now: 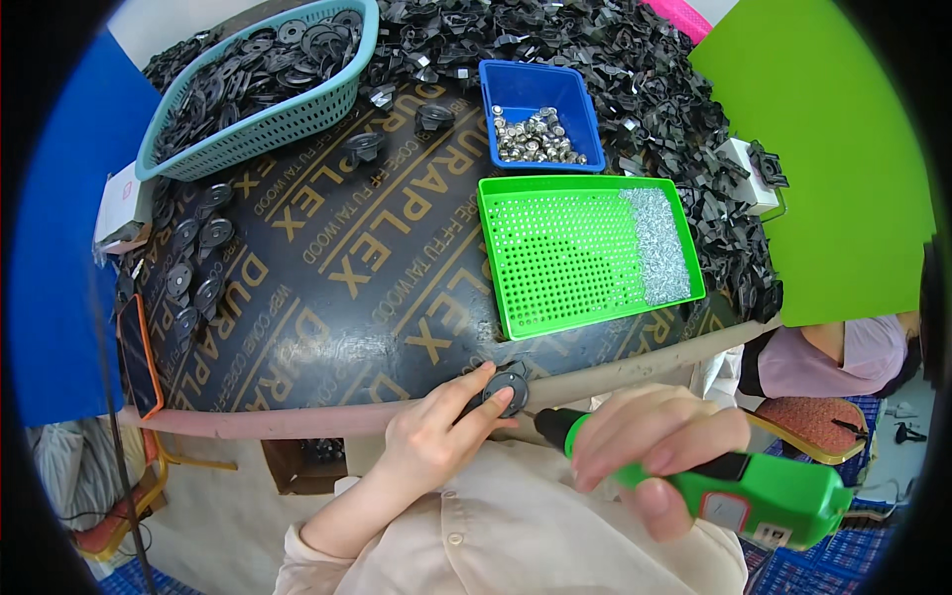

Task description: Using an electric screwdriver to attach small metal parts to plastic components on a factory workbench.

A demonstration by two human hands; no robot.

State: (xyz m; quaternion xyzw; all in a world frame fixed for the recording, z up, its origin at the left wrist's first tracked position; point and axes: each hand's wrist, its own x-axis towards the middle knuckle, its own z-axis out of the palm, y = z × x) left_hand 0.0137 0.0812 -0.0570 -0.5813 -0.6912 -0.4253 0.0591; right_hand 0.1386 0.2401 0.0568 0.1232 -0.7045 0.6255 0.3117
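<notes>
- The step in hand looks like driver work on one black part (515, 385), judging by the driver (788, 496) aimed at it from the right.
- The part sits at the table's edge, on the person's side of the green tray (555, 278), near that tray's near-left corner.
- The left hand (436, 426) pinches the part between its fingers; the right hand (659, 436) is wrapped around the driver's body.
- Whether the driver's tip touches the part, I cannot tell.
- The next move probably calls for a steady left grip and the tip squared to the part, clear of the fingertips.
- The part is dark, round and disc-like, with a raised piece at its far side; fingers hide some of its face.
- Small silvery pieces (659, 248), likely screws, fill the tray's right end.
</notes>
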